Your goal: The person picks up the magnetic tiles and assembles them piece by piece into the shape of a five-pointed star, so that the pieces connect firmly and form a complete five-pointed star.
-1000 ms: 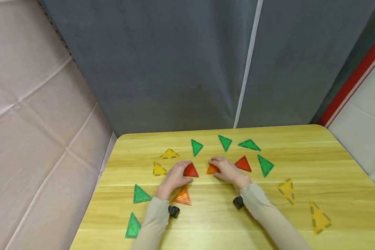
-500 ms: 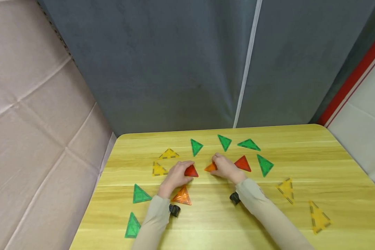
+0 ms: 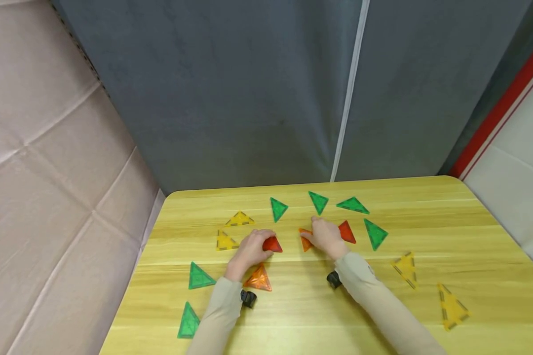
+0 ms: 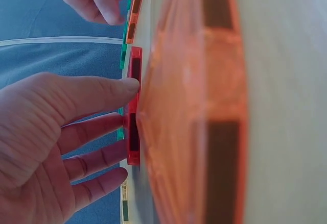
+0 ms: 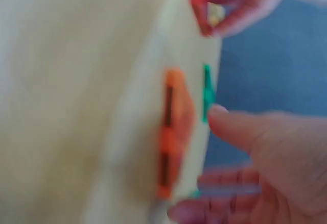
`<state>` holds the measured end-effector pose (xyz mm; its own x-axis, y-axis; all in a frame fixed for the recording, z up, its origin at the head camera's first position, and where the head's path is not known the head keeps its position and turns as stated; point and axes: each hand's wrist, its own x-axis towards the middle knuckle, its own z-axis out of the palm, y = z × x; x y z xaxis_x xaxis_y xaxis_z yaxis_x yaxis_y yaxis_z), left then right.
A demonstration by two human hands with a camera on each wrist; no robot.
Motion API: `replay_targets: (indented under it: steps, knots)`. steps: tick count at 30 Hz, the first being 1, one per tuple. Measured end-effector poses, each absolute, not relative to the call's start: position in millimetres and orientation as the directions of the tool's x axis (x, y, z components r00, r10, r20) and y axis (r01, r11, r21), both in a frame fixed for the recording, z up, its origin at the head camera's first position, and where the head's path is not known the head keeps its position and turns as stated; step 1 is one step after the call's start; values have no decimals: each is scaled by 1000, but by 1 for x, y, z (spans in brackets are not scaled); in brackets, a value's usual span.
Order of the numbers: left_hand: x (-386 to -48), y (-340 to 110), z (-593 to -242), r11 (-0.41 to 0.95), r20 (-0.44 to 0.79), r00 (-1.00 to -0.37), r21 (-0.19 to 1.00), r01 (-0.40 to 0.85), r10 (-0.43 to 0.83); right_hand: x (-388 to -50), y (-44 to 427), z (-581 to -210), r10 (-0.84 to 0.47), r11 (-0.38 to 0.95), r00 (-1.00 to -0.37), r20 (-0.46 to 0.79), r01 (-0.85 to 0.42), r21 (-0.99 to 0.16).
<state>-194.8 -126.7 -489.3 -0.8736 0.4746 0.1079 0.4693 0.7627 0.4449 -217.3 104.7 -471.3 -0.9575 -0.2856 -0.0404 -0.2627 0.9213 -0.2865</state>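
Note:
My left hand grips a red triangular magnetic tile lying on the table. In the left wrist view, its thumb is on the near edge of that red tile, fingers on the far side. To the right, my right hand hovers beside an orange triangular tile, partly covering it in the head view. The right wrist view is blurred; thumb and fingers there are spread, apart from the orange tile. A second orange tile lies just below my left hand, and another red tile behind my right.
Green triangles lie along the back, with more green ones at the left. Yellow triangles sit left of my left hand, others at the right. A grey curtain hangs behind the wooden table.
The orange tile by my right hand has turned and shifted slightly right. My right hand has moved slightly right and its fingers have come off the tile. The left hand stays on the red tile.

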Motion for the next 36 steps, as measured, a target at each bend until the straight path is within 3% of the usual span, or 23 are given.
replay_targets:
  steps: [6,11,16,22,36]
  knots:
    - [-195,-128,-488,769,87,-890,471,432,447,-223,123,-461,-582,785,-806,-109,-521,-335]
    - [-196,-128,-490,774,78,-885,455,441,458,-225,125,-464,-666,723,-740,-92,-610,-325]
    - [-197,-128,-490,771,77,-883,455,445,464,-225,120,-466,-650,720,-758,-55,-591,-363]
    - [-197,-128,-490,765,83,-879,459,452,470,-225,116,-463,-590,761,-800,-106,-508,-404]
    - [-196,-126,-490,765,71,-883,470,440,464,-223,107,-473,-374,877,-921,-108,-313,-365]
